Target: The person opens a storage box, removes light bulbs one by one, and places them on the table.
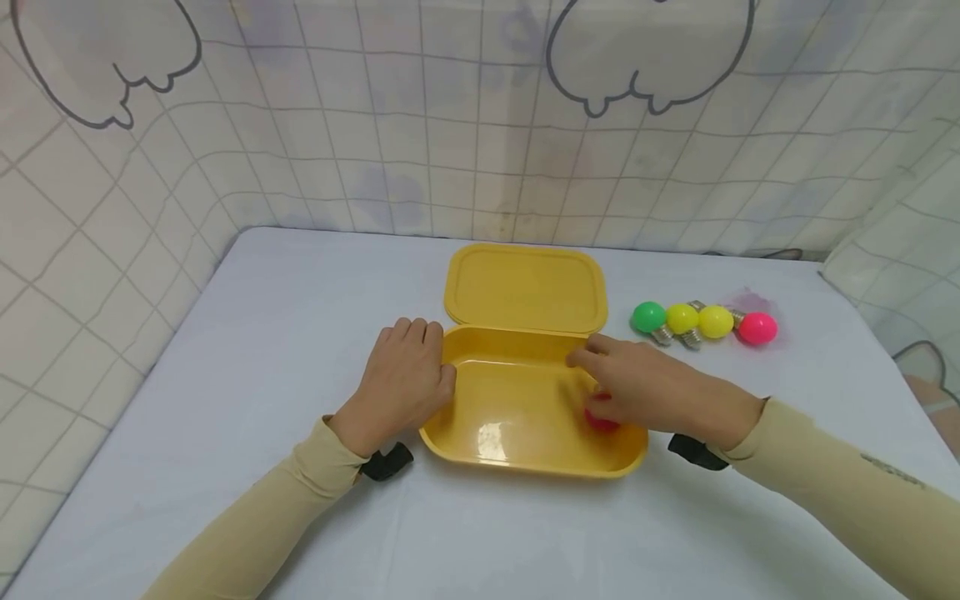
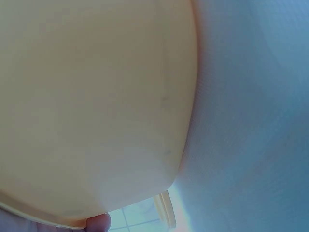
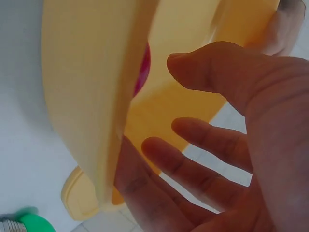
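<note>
A yellow plastic box (image 1: 510, 408) sits on the white-covered table. My left hand (image 1: 405, 379) grips its left rim, thumb on the inner side; the left wrist view shows mostly the outer wall (image 2: 96, 106), with a few fingertips at the lower edge. Over the right end of the box is my right hand (image 1: 645, 387), its fingers spread and loosely bent, holding nothing. Just below it, inside the box, a red bulb (image 1: 602, 415) lies partly hidden by the fingers. Only a sliver of this bulb (image 3: 142, 72) shows past the rim in the right wrist view.
Behind the box lies a flat yellow lid (image 1: 525, 287). To the right rest a green bulb (image 1: 648, 317), two yellow bulbs (image 1: 716, 322) and a pink bulb (image 1: 757, 328) beside some clear plastic wrap (image 1: 752, 302). A grid-patterned curtain (image 1: 465, 125) hangs along the table's back edge.
</note>
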